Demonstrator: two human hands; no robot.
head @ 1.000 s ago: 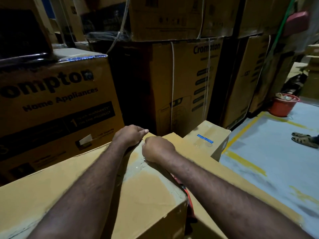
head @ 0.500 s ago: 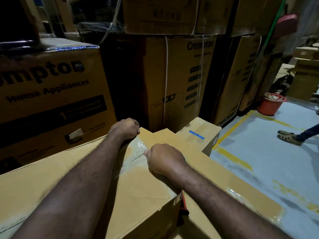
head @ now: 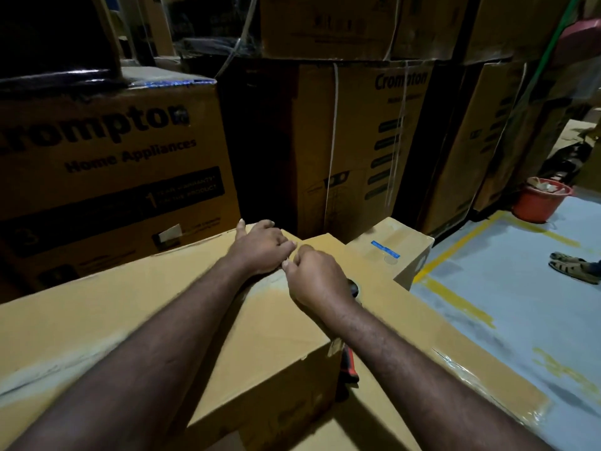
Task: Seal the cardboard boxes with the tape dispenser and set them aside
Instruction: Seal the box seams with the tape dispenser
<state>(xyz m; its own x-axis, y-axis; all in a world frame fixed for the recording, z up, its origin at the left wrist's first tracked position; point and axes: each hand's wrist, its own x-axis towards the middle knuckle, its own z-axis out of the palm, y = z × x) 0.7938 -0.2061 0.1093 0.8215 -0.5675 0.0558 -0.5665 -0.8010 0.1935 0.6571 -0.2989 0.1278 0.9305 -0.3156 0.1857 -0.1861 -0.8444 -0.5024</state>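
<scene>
A plain cardboard box (head: 156, 320) lies in front of me, with a strip of clear tape (head: 260, 288) shining across its far end. My left hand (head: 260, 245) rests on the box's far corner, fingers down on the cardboard and thumb sticking out. My right hand (head: 315, 278) sits just beside it, almost touching, with thumb and fingers curled together in a pinch at the tape. The red-handled tape dispenser (head: 349, 369) lies in the gap to the box's right, mostly hidden under my right forearm.
A long taped box (head: 439, 346) lies lower on the right, and a small box with a blue label (head: 403, 236) sits beyond it. Tall stacks of printed cartons (head: 113, 157) wall off the back. On the right floor stand a red bucket (head: 540, 203) and a person's sandalled feet (head: 575, 265).
My right hand, which had drawn back along the box with the tape lifted, has returned forward to my left hand. The left hand has opened from a fist and the tape lies flat.
</scene>
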